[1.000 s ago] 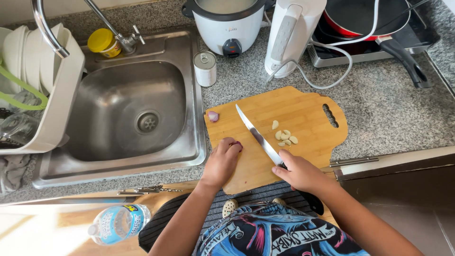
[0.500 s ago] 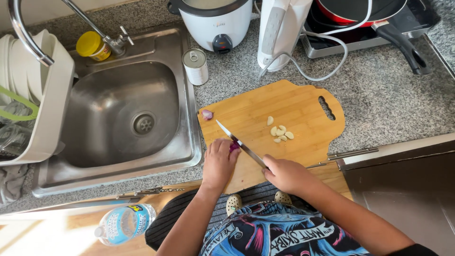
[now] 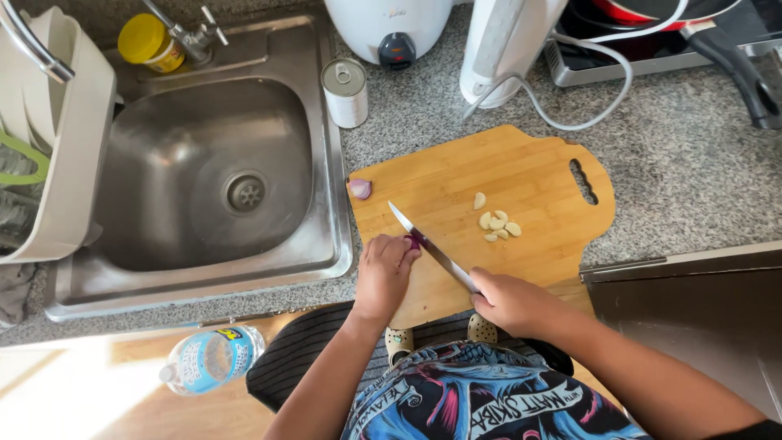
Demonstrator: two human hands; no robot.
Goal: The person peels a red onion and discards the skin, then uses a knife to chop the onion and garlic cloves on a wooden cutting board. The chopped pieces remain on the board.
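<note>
A wooden cutting board [image 3: 529,171] lies on the speckled counter right of the sink. My left hand [image 3: 383,273] pins a small purple shallot [image 3: 414,240] at the board's near left edge. My right hand [image 3: 509,301] grips the handle of a kitchen knife [image 3: 428,244], whose blade points up and left and rests on the shallot beside my left fingers. Several peeled garlic cloves [image 3: 498,224] lie mid-board, to the right of the blade. Another purple shallot piece [image 3: 360,189] sits at the board's far left corner.
A steel sink [image 3: 212,179] with a faucet, a yellow-lidded jar [image 3: 151,41] and a white dish rack [image 3: 69,138] are on the left. A tin can [image 3: 345,91], rice cooker, white kettle with cord and a stove with a pan line the back. A water bottle [image 3: 208,358] lies on the floor.
The knife has swung down and left from above the board's middle onto the shallot. My left hand stays on the shallot at the near left edge. The camera has moved closer.
</note>
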